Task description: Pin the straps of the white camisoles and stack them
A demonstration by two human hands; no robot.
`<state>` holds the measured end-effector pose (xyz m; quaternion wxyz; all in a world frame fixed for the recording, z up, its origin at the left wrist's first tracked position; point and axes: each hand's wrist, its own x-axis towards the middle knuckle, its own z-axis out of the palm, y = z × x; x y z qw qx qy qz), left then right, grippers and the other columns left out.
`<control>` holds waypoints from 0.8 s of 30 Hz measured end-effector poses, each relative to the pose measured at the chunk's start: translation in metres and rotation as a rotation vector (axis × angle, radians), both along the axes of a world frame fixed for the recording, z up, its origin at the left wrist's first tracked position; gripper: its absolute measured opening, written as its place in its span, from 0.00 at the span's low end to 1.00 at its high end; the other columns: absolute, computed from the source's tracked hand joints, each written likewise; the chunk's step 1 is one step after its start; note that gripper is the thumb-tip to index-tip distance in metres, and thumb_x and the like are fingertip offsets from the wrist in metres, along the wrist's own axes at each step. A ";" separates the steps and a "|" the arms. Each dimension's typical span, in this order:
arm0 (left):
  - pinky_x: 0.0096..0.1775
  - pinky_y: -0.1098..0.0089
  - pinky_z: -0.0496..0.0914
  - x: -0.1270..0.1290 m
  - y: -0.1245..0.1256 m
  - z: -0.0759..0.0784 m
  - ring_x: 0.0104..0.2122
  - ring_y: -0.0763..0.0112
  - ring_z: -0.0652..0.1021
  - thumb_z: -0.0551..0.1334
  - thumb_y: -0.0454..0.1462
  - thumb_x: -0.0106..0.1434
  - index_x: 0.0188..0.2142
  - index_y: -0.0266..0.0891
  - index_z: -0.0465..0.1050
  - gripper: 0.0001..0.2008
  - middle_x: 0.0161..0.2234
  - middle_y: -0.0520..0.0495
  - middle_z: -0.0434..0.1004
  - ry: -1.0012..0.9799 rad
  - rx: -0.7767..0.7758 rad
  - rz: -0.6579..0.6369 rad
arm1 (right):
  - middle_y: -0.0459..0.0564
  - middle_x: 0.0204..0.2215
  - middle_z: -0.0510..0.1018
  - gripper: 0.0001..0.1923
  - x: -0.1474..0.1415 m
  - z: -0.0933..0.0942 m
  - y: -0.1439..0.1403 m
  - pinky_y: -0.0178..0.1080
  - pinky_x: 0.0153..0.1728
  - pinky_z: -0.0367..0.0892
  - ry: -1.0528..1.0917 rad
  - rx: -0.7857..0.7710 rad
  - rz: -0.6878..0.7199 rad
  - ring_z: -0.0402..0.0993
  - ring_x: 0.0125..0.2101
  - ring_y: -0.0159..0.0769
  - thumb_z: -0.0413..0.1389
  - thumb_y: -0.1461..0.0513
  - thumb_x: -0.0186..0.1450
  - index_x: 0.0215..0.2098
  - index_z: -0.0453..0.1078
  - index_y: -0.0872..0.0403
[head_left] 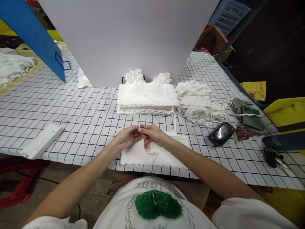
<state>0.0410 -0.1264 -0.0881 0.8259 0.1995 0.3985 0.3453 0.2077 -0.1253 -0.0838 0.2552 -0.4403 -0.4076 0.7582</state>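
Observation:
A white strappy top (176, 141) with a wavy hem lies flat near the table's front edge. Above it, my left hand (128, 137) and my right hand (154, 134) meet fingertip to fingertip, both pinching a thin white strap (152, 153). Part of the strap trails down onto the cloth; the pinched end is mostly covered by my fingers. The top's other strap (174, 122) stretches away toward a neat stack of folded white tops (146, 95), whose bunched straps sit at the back.
Loose white strips (199, 101) are heaped right of the stack. Farther right are a shiny black case (221, 134), a dark green box (251, 118) and keys (274, 158). A white power bank-like bar (43, 141) lies left. A grey panel (133, 38) stands behind.

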 end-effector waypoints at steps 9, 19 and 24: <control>0.52 0.61 0.76 0.000 -0.001 -0.006 0.47 0.57 0.82 0.60 0.32 0.68 0.35 0.30 0.80 0.09 0.45 0.33 0.81 0.063 0.006 0.049 | 0.39 0.12 0.63 0.18 0.025 0.024 -0.043 0.29 0.13 0.63 -0.154 0.107 0.475 0.57 0.13 0.23 0.68 0.51 0.55 0.22 0.76 0.58; 0.51 0.60 0.76 -0.003 0.000 -0.001 0.45 0.59 0.83 0.56 0.34 0.72 0.40 0.32 0.78 0.11 0.45 0.34 0.83 0.045 -0.094 0.086 | 0.47 0.25 0.73 0.16 0.046 0.057 -0.040 0.32 0.26 0.65 -0.113 0.321 0.351 0.67 0.26 0.27 0.69 0.51 0.56 0.23 0.80 0.56; 0.56 0.56 0.72 -0.010 -0.007 0.005 0.43 0.59 0.83 0.56 0.37 0.72 0.42 0.30 0.79 0.15 0.41 0.33 0.84 -0.013 -0.063 -0.101 | 0.46 0.18 0.74 0.22 0.035 0.048 -0.005 0.38 0.26 0.73 -0.024 0.167 0.087 0.69 0.19 0.28 0.69 0.47 0.53 0.27 0.80 0.59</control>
